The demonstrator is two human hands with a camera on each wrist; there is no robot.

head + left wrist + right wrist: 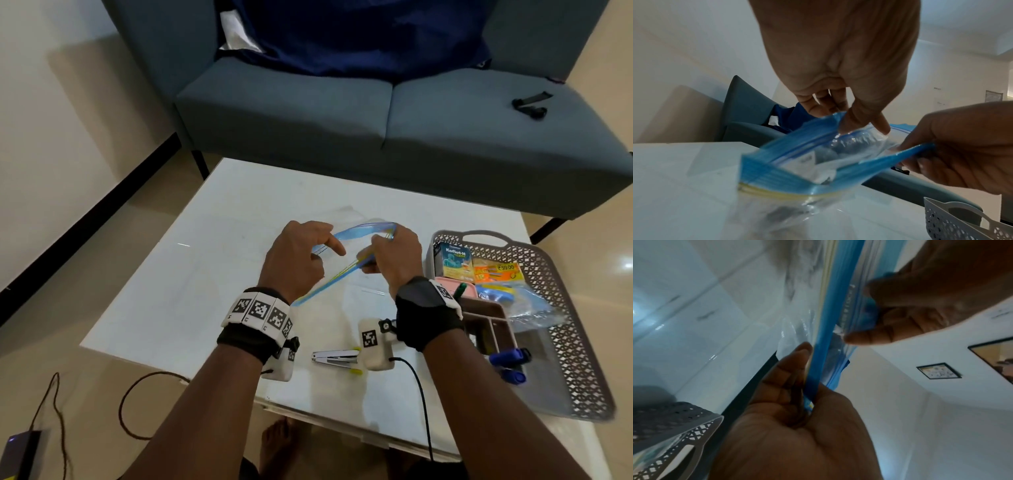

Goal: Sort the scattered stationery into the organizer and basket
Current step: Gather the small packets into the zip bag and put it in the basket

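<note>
A clear zip bag point(356, 231) with a blue top band is held above the white table point(191, 281), its mouth pulled apart. My left hand point(301, 253) pinches the far lip of the zip bag point(809, 155). My right hand point(394, 255) pinches the near lip of the zip bag point(824, 340). What lies inside the bag is blurred. A silver stapler point(334, 358) lies on the table near my wrists. The grey lattice basket point(568, 329) at the right holds a brown organizer point(493, 325), blue markers point(510, 358) and small packets point(455, 262).
A blue-grey sofa point(376, 113) stands behind the table, with a black strap point(531, 102) on its seat. Cables point(137, 404) run over the floor at the lower left. The basket sits close to the table's right edge.
</note>
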